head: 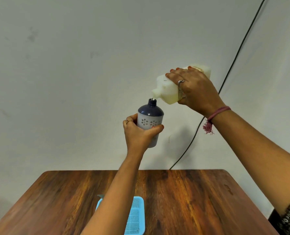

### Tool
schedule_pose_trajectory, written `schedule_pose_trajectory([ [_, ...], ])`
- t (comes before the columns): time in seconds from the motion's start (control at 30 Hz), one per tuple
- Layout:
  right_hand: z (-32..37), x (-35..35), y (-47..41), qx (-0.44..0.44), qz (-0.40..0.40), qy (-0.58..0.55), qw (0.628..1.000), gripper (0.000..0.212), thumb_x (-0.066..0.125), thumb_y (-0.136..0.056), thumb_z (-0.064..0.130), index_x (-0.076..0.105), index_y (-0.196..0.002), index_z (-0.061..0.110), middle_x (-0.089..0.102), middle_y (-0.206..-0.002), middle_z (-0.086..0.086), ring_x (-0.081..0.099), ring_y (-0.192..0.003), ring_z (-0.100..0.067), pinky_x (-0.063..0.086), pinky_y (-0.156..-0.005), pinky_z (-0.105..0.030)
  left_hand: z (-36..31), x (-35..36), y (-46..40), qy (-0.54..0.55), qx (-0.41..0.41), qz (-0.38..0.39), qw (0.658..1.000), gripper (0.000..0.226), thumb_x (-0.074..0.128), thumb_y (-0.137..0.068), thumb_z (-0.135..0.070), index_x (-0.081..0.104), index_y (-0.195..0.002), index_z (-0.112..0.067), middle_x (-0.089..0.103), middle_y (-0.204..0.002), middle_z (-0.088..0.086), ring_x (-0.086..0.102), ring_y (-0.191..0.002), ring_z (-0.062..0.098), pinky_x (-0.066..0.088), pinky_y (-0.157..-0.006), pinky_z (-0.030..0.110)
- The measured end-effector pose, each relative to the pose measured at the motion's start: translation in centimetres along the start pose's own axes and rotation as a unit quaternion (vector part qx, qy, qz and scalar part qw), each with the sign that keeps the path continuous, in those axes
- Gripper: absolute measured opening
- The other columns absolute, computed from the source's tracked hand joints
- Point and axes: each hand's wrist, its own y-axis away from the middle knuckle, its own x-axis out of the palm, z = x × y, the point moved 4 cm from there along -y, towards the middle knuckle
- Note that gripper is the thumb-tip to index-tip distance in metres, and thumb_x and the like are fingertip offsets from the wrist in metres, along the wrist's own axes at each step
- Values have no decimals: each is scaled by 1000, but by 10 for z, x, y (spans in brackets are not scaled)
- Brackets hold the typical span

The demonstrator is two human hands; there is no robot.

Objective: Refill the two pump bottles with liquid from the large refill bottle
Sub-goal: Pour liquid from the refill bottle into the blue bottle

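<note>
My left hand [139, 133] grips a dark-blue bottle [150, 114] with a pale flowered lower half, upright in the air above the table, its pump off and its neck bare. My right hand [196, 89] holds the large white refill bottle [168, 89] tilted down to the left. Yellowish liquid shows inside it. Its spout sits just above the blue bottle's neck, and a thin stream runs between them. No second pump bottle is in view.
A wooden table [183, 200] lies below, with a light-blue mesh tray [135, 217] near its front, partly behind my left forearm. A dark object peeks out by the tray's left corner. A black cable [232, 65] runs down the white wall.
</note>
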Motion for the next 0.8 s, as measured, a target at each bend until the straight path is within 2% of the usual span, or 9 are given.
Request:
schedule_pose_trajectory([
  [0.43, 1, -6, -1, -12, -10, 6, 1000, 75, 83, -60, 3, 54, -129, 3, 59, -127, -19, 57, -115, -37, 38, -101, -50, -5, 0, 3, 2, -5, -3, 1000, 81, 86, -43, -41, 45, -110, -25, 53, -115, 6, 62, -92, 13, 54, -67, 21],
  [0.8, 1, -8, -2, -16, -9, 11, 1000, 76, 84, -59, 3, 54, -129, 3, 58, -128, -20, 56, -116, -37, 38, -101, -50, -5, 1, 4, 5, -7, 1, 1000, 81, 84, -43, -43, 44, -111, -25, 53, -116, 6, 62, -92, 12, 50, -63, 15],
])
